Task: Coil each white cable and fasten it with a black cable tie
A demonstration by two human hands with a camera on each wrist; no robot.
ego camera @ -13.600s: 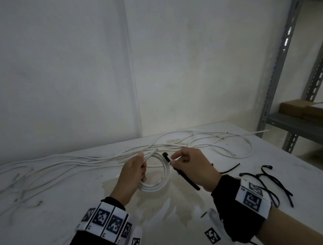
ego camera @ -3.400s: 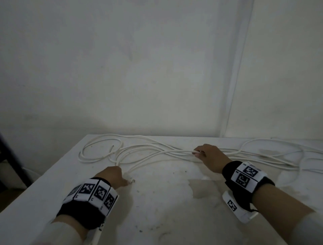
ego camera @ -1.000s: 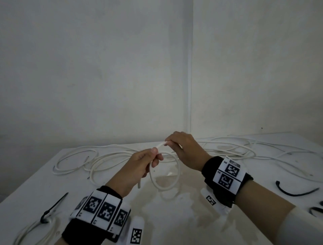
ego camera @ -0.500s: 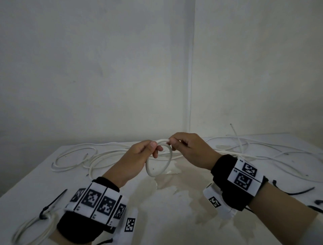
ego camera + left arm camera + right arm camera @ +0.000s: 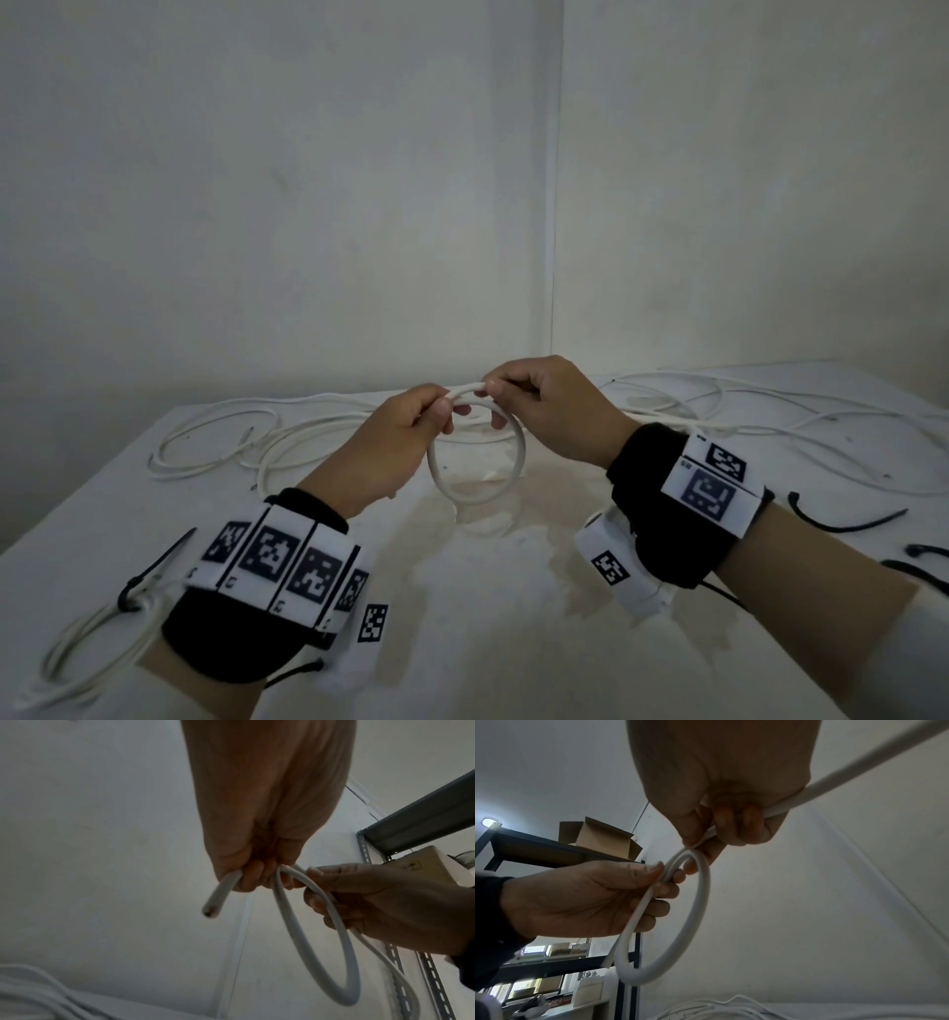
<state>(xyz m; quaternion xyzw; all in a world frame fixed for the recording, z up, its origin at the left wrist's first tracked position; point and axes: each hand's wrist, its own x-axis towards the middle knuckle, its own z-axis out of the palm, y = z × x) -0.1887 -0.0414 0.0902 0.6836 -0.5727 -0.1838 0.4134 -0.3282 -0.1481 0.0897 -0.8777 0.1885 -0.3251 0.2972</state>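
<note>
A white cable (image 5: 518,462) hangs as a small round loop above the middle of the white table (image 5: 488,616). My left hand (image 5: 411,437) pinches the top of the loop, and the cable's cut end (image 5: 210,911) sticks out below its fingers. My right hand (image 5: 534,395) grips the same cable just to the right, and the free length runs off past its palm (image 5: 859,766). In the right wrist view the loop (image 5: 695,923) hangs below both hands. More loose white cables (image 5: 257,437) lie along the back of the table.
A coiled white cable fastened with a black tie (image 5: 138,586) lies at the near left edge. Loose black cable ties (image 5: 847,521) lie at the right. Walls meet in a corner behind the table. Metal shelving with a cardboard box (image 5: 598,835) stands off to one side.
The loop has been held up and has grown rounder and a little wider over the last second. Both hands have stayed close together at its top.
</note>
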